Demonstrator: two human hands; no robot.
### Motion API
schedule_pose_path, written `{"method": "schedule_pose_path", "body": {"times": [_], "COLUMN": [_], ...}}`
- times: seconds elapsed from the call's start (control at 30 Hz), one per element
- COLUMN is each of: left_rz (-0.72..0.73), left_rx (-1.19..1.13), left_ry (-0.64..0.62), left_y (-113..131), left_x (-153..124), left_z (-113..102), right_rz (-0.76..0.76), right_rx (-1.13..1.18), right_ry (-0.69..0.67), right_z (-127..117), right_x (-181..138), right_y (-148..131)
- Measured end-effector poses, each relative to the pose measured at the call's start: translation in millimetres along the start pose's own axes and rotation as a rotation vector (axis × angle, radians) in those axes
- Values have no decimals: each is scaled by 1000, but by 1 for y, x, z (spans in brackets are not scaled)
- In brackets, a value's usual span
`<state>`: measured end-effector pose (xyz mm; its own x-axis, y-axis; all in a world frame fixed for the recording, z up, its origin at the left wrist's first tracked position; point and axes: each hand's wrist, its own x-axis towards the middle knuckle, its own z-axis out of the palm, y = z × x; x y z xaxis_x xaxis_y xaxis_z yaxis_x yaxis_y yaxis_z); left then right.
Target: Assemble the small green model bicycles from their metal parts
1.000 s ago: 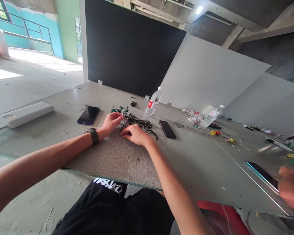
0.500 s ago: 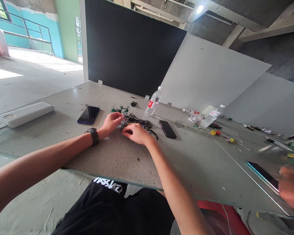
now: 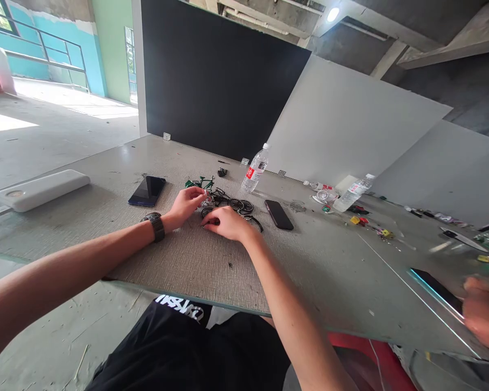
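Observation:
My left hand (image 3: 187, 201), with a dark watch (image 3: 158, 227) on its wrist, is closed in a pinch around a small whitish or silvery piece that I cannot make out. Close by, my right hand (image 3: 225, 222) is bent over the table, thumb and fingertips drawn together; whatever they hold is too small or hidden to name. Just beyond my hands stands a green miniature bicycle (image 3: 206, 183). Dark miniature bicycle parts with spoked wheels (image 3: 246, 206) lie against and behind my right hand, partly covered by it.
A phone (image 3: 147, 191) and a white power bank (image 3: 41, 190) lie to the left. On the right are another phone (image 3: 279, 215), an upright water bottle (image 3: 255, 169), a second bottle (image 3: 353, 194) and small coloured parts (image 3: 359, 220). Another person's blurred hand (image 3: 487, 312) is at the far right.
The fingertips of my right hand have shifted very slightly. My left hand stays in the same place, and the things on the table have not moved.

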<state>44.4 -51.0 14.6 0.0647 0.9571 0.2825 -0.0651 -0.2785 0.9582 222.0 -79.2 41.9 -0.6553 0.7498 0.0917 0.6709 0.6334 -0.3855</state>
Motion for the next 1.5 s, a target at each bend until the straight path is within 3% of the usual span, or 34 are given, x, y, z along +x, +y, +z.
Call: {"method": "schedule_pose_path", "body": {"times": [1.5], "left_rz": [-5], "left_rx": [3], "left_ry": [-26], "left_y": [-3], "left_x": [1], "left_z": [-1], "right_rz": [-35], "right_rx": [10], "right_ry": [32], "right_z": [10], "right_x": [3], "right_y": [-2]}}
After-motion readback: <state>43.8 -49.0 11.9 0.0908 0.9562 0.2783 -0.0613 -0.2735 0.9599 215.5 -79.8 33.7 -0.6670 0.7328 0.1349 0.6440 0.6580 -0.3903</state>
